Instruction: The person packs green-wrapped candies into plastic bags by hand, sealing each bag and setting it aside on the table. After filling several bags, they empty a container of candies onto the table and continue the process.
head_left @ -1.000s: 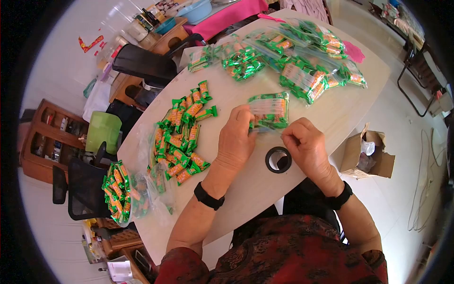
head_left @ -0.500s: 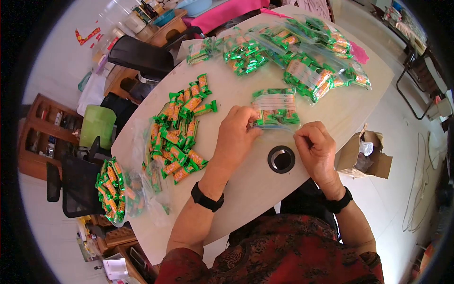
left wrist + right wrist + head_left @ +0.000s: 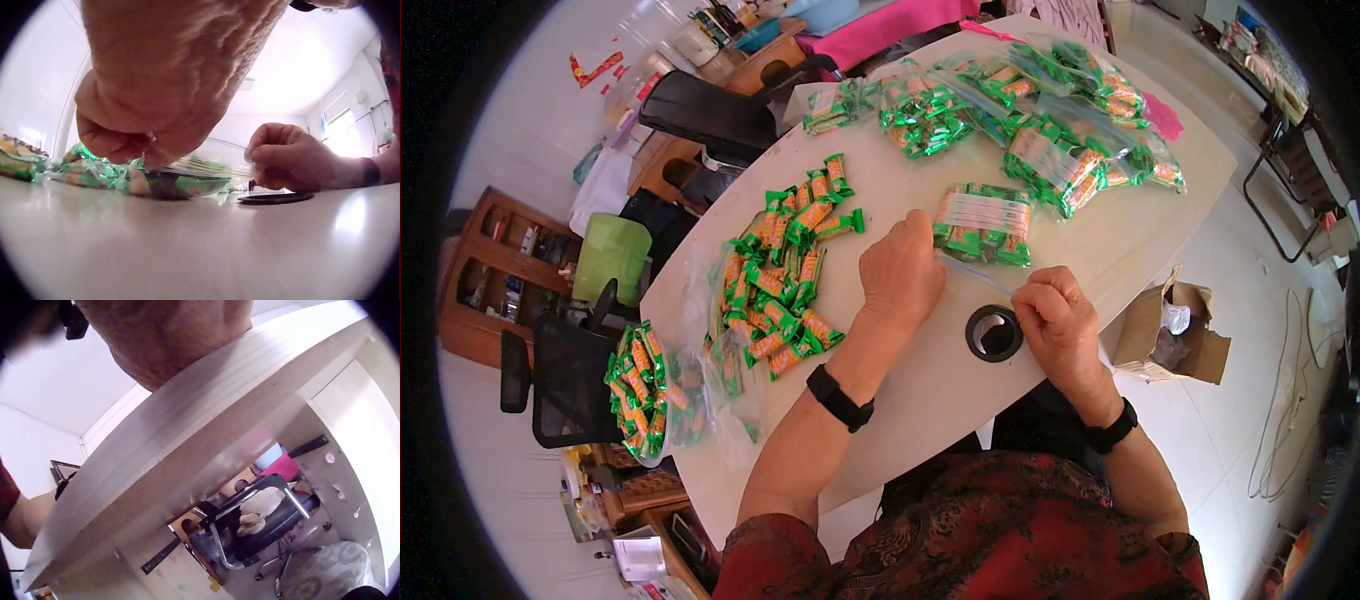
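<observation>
A clear zip bag (image 3: 983, 212) of small green-and-orange snack packets lies flat on the table in the head view, its mouth edge towards the person. The left hand (image 3: 903, 272) pinches that edge at its left corner with curled fingers. At the opposite corner the right hand (image 3: 1055, 325) pinches it, and the edge stretches between them. From the left wrist view, the bag's clear film (image 3: 215, 159) runs up to the right hand's thumb and fingertips. Just left of the right hand lies a flat black ring (image 3: 973, 335). The right wrist view shows little of its hand's grip.
Loose snack packets (image 3: 775, 285) are heaped to the left, beside a large clear bag of more packets (image 3: 638, 395) at the table's left edge. Several filled bags (image 3: 920, 115) crowd the far end. An open cardboard box (image 3: 1138, 335) stands on the floor at right.
The left hand has turned over, its fingers now curled down at the bag's corner. The right hand has curled tighter and shifted slightly downwards. The bag stays nearly in place.
</observation>
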Motion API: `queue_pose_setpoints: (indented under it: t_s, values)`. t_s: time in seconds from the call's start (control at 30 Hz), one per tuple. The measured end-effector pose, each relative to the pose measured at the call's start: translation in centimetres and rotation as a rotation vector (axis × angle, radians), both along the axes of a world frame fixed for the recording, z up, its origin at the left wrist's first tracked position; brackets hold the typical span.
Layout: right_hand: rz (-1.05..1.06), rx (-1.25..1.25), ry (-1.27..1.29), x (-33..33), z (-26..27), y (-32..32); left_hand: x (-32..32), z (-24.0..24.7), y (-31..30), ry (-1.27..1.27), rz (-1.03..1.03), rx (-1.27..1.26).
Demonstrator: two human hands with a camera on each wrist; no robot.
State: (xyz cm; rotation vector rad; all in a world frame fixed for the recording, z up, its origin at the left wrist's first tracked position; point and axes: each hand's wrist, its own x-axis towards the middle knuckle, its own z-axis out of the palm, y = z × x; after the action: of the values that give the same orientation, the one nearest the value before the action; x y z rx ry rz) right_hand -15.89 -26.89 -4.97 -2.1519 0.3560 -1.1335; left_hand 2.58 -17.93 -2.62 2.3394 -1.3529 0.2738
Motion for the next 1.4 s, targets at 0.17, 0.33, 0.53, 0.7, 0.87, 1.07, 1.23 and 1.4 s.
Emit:
queue_pose_setpoints:
  t_s: [0.17, 0.33, 0.53, 0.7, 0.87, 1.07, 1.23, 1.4]
  values:
    - [-0.023, 0.040, -0.040, 0.1, -0.2, -0.6, -0.1, 0.2, 0.5, 0.101, -0.164, -0.190]
    - [0.201, 0.415, -0.161, -0.2, 0.2, -1.5, -0.8, 0.7, 1.1, 0.306, -0.282, -0.332]
    - [0.040, 0.129, 0.031, -0.4, 1.1, -3.1, -1.2, 1.8, 2.5, 0.536, -0.305, -0.178]
    - [-0.012, -0.015, 0.053, 0.3, 2.6, -5.1, -0.9, 1.4, 1.8, 0.040, -0.321, -0.384]
    - [0.065, -0.121, -0.057, 0.0, 5.7, -4.6, -0.7, 3.6, 1.9, 0.038, -0.367, -0.403]
    - [0.060, -0.273, 0.028, 1.2, 5.3, -4.0, -1.9, 7.6, 2.8, 0.012, -0.396, -0.421]
    - [0.397, 0.297, -0.111, 1.1, 6.2, -4.5, -1.7, 8.9, 4.7, 0.076, -0.436, -0.495]
    - [0.410, 0.164, -0.181, -0.1, 8.7, -3.0, -1.8, 9.4, 7.5, 0.258, -0.370, -0.415]
